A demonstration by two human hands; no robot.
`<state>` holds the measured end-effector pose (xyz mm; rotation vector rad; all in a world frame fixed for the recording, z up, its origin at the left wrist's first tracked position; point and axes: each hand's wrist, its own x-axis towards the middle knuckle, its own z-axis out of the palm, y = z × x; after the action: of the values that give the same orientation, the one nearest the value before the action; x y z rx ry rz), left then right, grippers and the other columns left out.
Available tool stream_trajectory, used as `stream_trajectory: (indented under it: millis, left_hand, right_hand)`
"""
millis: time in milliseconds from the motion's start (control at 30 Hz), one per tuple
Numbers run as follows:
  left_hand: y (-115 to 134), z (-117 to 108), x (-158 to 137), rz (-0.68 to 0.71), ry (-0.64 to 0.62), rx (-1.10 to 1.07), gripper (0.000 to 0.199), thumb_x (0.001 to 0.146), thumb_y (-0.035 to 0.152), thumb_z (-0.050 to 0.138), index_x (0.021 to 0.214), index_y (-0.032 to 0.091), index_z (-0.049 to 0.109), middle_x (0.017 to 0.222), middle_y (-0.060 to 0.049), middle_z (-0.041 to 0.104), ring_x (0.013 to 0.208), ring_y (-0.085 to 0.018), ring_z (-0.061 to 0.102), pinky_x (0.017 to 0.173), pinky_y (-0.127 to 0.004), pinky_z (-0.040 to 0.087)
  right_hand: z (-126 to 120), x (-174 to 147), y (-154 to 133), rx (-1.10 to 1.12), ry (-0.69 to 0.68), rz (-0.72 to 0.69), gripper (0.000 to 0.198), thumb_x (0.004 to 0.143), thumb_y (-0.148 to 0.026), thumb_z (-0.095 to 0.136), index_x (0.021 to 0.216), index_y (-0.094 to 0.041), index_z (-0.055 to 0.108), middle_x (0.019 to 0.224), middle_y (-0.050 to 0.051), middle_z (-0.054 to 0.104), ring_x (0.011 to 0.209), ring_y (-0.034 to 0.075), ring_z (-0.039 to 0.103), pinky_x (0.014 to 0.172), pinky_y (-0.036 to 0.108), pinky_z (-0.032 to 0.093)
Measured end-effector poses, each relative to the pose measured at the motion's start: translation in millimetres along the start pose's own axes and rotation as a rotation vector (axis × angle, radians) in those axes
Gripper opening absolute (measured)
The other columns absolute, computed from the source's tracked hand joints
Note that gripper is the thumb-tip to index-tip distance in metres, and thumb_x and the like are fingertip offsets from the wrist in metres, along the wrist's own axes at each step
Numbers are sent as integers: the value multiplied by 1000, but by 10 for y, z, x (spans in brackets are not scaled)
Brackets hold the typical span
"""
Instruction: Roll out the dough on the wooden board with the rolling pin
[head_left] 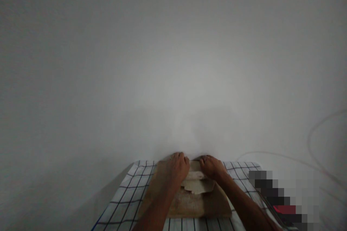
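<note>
Both of my arms reach forward over a brown wooden board [200, 207]. Near its far end, my left hand [179, 166] is closed, fingers curled down, left of a pale flat piece [199, 186] with a ragged near edge, which looks like thin dough. My right hand [211, 166] is likewise curled closed, at the right of that piece. A lighter strip [195, 175] runs crosswise between the hands; whether it is a fold of the piece or a separate thing I cannot tell. The fingers hide whatever they grip.
A white cloth with dark grid lines [127, 191] covers the table under the board. Right behind the table's far edge stands a plain pale wall [173, 61]. Thin cables [273, 152] run along the right. A pixelated dark area [279, 198] lies beyond the table's right edge.
</note>
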<state>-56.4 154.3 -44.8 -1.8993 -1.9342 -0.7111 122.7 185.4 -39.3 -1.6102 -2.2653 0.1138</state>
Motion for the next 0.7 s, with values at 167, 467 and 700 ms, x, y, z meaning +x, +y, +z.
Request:
stream_trajectory:
  millis: [167,467,700]
  left_hand:
    - [-38,48,-14,42,26,-1,23,95,19,45,102,18,66,106,-15,67,105,-30,60,88,-42,41]
    - [-121,22,-408,128,70,-61,29,94,16,44,113,20,66,111,-11,69,107,-28,61,95,-43,43]
    - [-94,-252,-735,195,33,-84,31,97,22,42,116,21,67,125,-11,69,119,-27,61,105,-46,44]
  right_hand:
    - [1,-86,14,-70,70,-6,35,100,-31,37,118,-20,64,123,14,65,114,29,60,89,42,47]
    - [-51,-574,-158,-85,58,109,37,99,-32,39,128,-23,62,131,15,63,123,32,57,94,48,47]
    - [-30,-1034,-263,-91,129,48,44,103,-31,34,137,-18,58,141,16,59,132,30,52,106,48,41]
